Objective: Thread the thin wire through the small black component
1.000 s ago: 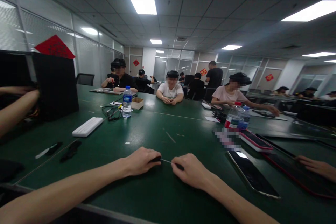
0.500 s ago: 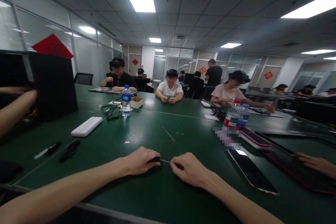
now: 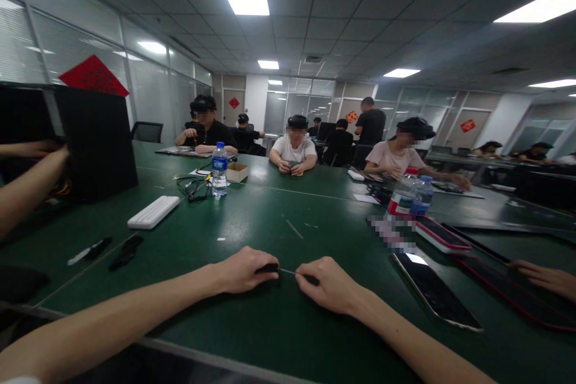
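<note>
My left hand (image 3: pixel 247 270) rests over the green table (image 3: pixel 252 204) with its fingers closed on a small black object (image 3: pixel 269 268). A thin, light rod or strip (image 3: pixel 287 270) runs from that object across to my right hand (image 3: pixel 326 285). There the thumb and forefinger pinch its other end. Both hands face each other near the table's front side. The fingers hide most of the black object, and its kind cannot be made out.
Right of my hands lie a phone (image 3: pixel 436 291) and a pink-edged phone (image 3: pixel 443 234); another person's hand (image 3: pixel 544 276) is beyond. Bottles (image 3: pixel 402 195), a white power bank (image 3: pixel 153 212), black straps (image 3: pixel 126 253), a water bottle (image 3: pixel 219 171) and a black case (image 3: pixel 96 141) stand around. People sit opposite.
The view has shifted slightly, so the surroundings sit a little differently in it. Both hands keep almost the same pose, with the thin rod still between them.
</note>
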Tool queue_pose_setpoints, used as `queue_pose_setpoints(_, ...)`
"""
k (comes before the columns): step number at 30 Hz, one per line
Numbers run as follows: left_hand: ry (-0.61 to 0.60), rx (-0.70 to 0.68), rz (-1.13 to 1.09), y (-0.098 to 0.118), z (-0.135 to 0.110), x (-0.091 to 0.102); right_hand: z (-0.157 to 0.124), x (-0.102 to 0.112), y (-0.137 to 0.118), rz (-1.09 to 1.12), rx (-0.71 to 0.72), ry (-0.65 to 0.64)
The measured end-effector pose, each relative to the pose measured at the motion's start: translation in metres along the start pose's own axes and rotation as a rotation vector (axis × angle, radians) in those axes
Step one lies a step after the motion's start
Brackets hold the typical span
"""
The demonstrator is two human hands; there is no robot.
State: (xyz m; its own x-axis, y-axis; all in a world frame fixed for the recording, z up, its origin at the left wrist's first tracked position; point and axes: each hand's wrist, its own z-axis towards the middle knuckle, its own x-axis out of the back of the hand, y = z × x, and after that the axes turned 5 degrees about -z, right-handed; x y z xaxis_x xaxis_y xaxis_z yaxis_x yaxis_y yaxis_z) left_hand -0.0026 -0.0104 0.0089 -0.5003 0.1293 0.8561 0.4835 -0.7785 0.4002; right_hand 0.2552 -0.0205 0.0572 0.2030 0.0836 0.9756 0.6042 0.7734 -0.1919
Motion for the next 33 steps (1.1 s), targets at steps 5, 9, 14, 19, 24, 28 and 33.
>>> queue_pose_setpoints(5, -0.004, -0.013, 0.001, -0.002, 0.001, 0.002, 0.001, -0.001, 0.003, 0.011, 0.012, 0.012)
queue_pose_setpoints(9, -0.021, -0.028, 0.012, -0.003, 0.002, 0.004, 0.001, 0.002, 0.004, 0.046, 0.011, 0.005)
queue_pose_setpoints(14, 0.007, -0.025, 0.076, 0.0, 0.005, 0.006, 0.001, -0.001, -0.001, 0.118, 0.086, 0.041)
queue_pose_setpoints(19, 0.02, -0.011, 0.117, 0.002, 0.008, 0.005, 0.003, -0.006, -0.003, 0.093, 0.132, 0.051)
queue_pose_setpoints(24, 0.033, 0.009, 0.139, -0.001, 0.008, 0.003, 0.005, -0.007, 0.008, 0.021, 0.054, 0.082)
queue_pose_setpoints(28, 0.042, 0.048, 0.158, -0.001, 0.009, 0.003, 0.005, -0.007, 0.013, -0.017, 0.02, 0.102)
queue_pose_setpoints(33, 0.035, 0.077, 0.154, 0.0, 0.01, 0.003, 0.003, -0.004, 0.012, -0.018, -0.015, 0.085)
